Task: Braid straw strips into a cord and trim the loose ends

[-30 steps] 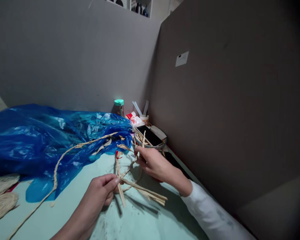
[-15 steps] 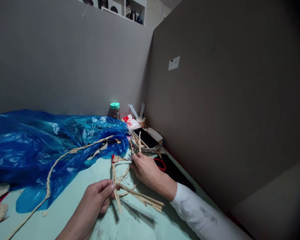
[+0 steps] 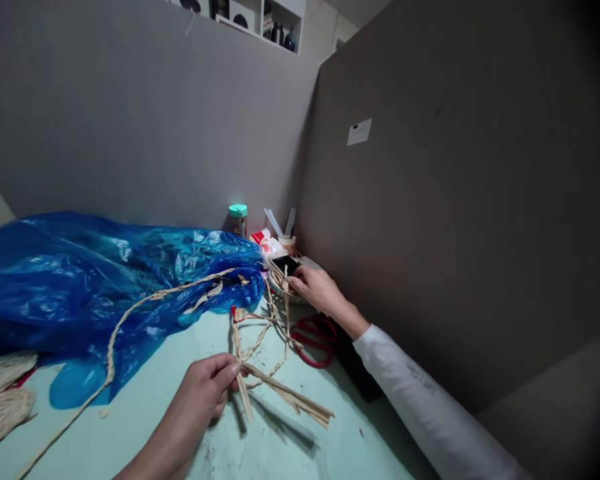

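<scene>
My left hand (image 3: 213, 383) pinches a pale straw braid (image 3: 238, 343) between thumb and fingers, where loose flat strands (image 3: 300, 400) fan out to the right. Red binding (image 3: 234, 313) wraps the braid's far end. Beyond the pinch, more braided cord loops across the table. My right hand (image 3: 323, 290) reaches over the round basket (image 3: 280, 283), beside a dark-screened phone (image 3: 284, 264) lying on it. Its thumb and index finger look apart; the other fingertips are hidden. Red-handled scissors (image 3: 315, 340) lie just below the right hand, their blades partly covered by cord.
A crumpled blue plastic bag (image 3: 105, 280) covers the left side, with a long braid (image 3: 113, 347) across it. Straw coils (image 3: 5, 407) lie at lower left. A green-lidded jar (image 3: 238, 220) and a cup with pale sticks (image 3: 287, 243) stand at the back. Grey partitions (image 3: 430, 200) enclose the table.
My right hand has moved away from me and right, from beside the cords to the basket, uncovering the scissors. My left hand keeps its pinch. The view has shifted slightly.
</scene>
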`<state>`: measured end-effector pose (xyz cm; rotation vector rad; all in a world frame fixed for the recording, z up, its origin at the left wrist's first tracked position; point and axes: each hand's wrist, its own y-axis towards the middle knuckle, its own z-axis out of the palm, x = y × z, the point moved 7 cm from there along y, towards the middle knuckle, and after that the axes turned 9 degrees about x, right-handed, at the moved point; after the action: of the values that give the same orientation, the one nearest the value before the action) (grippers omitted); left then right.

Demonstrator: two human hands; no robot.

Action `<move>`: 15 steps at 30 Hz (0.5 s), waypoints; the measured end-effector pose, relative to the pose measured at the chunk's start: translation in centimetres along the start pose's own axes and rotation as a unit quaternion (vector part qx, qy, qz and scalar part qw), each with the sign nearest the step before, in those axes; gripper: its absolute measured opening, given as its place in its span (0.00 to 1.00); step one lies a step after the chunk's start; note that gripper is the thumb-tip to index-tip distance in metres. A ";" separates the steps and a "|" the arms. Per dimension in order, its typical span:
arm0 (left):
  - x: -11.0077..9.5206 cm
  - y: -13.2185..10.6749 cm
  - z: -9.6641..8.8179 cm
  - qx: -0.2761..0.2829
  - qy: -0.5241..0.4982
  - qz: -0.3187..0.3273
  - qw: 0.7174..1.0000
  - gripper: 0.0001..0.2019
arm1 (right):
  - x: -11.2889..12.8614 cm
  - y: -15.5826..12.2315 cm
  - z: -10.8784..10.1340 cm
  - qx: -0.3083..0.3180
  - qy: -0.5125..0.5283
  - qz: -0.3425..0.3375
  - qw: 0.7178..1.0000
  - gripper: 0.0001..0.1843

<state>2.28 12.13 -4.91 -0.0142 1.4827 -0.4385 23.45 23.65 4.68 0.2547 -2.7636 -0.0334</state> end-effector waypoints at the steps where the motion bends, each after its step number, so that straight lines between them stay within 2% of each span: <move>1: 0.2 0.1 -0.1 -0.002 0.001 0.001 1.000 0.25 | 0.1 0.6 0.4 0.003 0.017 -0.002 1.000 0.16; 4: 0.9 0.4 -0.4 -0.003 0.001 0.004 1.000 0.24 | 0.2 2.0 1.5 0.009 0.077 -0.005 0.997 0.19; 8: 1.0 0.4 -0.5 0.002 -0.003 0.008 1.000 0.21 | -1.2 3.2 2.1 0.009 0.187 0.010 0.982 0.15; 11: 0.7 0.3 -0.3 0.014 0.004 0.000 1.000 0.21 | -2.5 3.1 2.3 0.015 0.289 0.021 0.957 0.15; 15: 0.4 0.1 -0.1 0.026 0.015 -0.017 0.999 0.23 | -3.6 1.4 1.9 0.013 0.411 0.013 0.912 0.06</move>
<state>2.26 12.14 -5.32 0.0084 1.5019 -0.5062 25.83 25.70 1.66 0.1815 -1.9248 0.0972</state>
